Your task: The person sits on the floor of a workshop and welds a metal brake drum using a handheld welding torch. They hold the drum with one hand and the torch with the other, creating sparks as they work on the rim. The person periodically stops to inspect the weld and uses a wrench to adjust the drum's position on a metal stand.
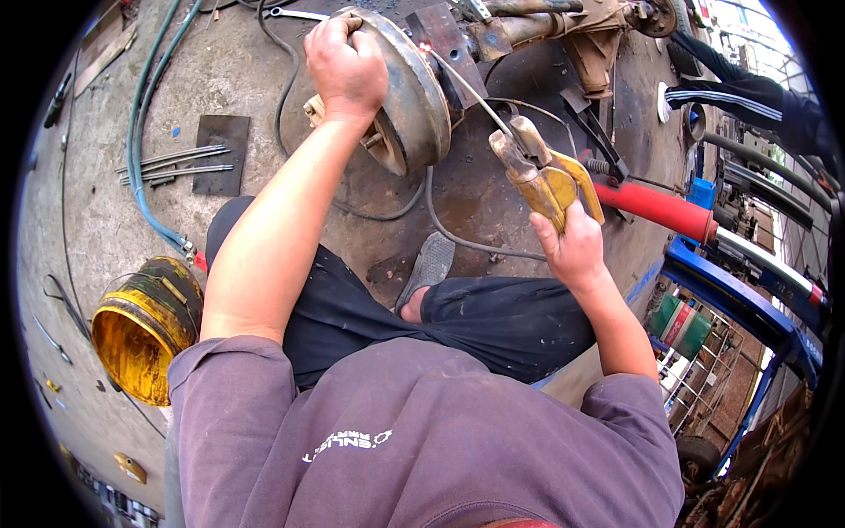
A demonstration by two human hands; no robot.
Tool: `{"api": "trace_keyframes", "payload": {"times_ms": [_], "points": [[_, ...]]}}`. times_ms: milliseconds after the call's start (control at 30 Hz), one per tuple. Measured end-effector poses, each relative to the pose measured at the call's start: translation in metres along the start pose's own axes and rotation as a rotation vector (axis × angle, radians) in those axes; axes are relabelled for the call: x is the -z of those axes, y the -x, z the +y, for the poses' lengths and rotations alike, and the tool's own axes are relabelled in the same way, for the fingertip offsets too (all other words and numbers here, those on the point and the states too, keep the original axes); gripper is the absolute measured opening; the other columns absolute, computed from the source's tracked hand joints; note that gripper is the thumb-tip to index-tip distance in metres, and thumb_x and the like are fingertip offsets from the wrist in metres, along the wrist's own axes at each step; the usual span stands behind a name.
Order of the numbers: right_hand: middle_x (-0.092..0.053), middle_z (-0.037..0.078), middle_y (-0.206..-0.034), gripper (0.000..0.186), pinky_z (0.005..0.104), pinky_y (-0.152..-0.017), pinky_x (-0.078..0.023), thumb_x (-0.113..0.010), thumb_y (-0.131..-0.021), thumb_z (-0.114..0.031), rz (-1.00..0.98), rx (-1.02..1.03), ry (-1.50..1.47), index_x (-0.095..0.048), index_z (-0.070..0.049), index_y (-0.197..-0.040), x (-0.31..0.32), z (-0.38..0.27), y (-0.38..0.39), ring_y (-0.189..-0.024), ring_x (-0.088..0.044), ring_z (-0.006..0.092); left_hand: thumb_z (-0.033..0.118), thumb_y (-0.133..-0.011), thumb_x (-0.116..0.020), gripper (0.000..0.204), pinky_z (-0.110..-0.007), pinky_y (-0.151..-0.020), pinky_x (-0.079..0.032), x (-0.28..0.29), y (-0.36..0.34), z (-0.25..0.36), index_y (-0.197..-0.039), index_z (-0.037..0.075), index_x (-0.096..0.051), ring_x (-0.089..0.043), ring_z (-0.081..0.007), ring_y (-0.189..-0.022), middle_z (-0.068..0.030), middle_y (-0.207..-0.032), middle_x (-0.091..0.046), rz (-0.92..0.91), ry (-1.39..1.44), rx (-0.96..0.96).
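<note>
My left hand (346, 70) is closed over the upper edge of a rusty round brake drum (412, 79), which stands on its side. In my right hand (574, 246) is a worn yellow welding electrode holder (544, 180), fingers wrapped round its handle. A thin welding rod (471, 90) runs from its jaws up and left. The rod's tip glows red at a dark metal plate (440, 37) beside the drum. Behind the plate lies a rusty axle (528, 31). My left fingertips are partly hidden behind the rim.
A yellow-lined bucket (141, 330) lies tipped at left. Several loose rods (176, 163) rest across a dark flat plate (222, 145). Blue hoses (136, 132) and a black cable (449, 233) cross the floor. At right are a red jack handle (656, 209), a blue frame (739, 290) and another person's legs (748, 101).
</note>
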State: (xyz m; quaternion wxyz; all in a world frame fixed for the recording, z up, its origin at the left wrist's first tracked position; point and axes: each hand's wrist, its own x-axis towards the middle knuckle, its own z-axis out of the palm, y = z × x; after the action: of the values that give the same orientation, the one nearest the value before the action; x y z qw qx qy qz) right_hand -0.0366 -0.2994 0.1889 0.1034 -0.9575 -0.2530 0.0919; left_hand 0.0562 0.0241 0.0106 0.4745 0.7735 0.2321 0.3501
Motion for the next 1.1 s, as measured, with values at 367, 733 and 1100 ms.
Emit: {"api": "trace_keyframes", "payload": {"times_ms": [367,733,1100], "points": [[-0.066,0.023,-0.073,0.053,0.0465,-0.060,-0.054,-0.070,-0.095,-0.044,-0.003,0.004,0.013,-0.058,0.006,-0.108,-0.002,0.000,-0.002,-0.067,-0.067,0.0413,0.011,-0.086,-0.054,0.024,-0.041,-0.100,-0.046,0.000,0.000,-0.001,-0.098,0.000,-0.073,-0.063,-0.0332,-0.107,-0.0149,-0.105,-0.073,0.010,-0.015,-0.024],[-0.065,0.023,-0.072,0.053,0.0455,-0.059,-0.053,-0.070,-0.095,-0.044,-0.001,0.015,0.022,-0.058,0.006,-0.105,-0.002,0.002,-0.002,-0.066,-0.067,0.0404,0.011,-0.086,-0.055,0.024,-0.041,-0.100,-0.046,-0.002,0.000,-0.010,-0.098,0.001,-0.073,-0.063,-0.0328,-0.106,-0.0144,-0.105,-0.073,0.000,-0.005,-0.027],[-0.071,0.020,-0.087,0.052,0.0410,-0.067,-0.057,-0.072,-0.095,-0.041,0.056,0.047,-0.068,-0.060,0.005,-0.117,0.005,-0.003,-0.001,-0.076,-0.071,0.0380,0.011,-0.086,-0.055,0.024,-0.041,-0.100,-0.046,-0.002,0.000,-0.002,-0.098,0.000,-0.073,-0.063,-0.0327,-0.108,-0.0148,-0.106,-0.073,0.011,-0.005,-0.004]]}}
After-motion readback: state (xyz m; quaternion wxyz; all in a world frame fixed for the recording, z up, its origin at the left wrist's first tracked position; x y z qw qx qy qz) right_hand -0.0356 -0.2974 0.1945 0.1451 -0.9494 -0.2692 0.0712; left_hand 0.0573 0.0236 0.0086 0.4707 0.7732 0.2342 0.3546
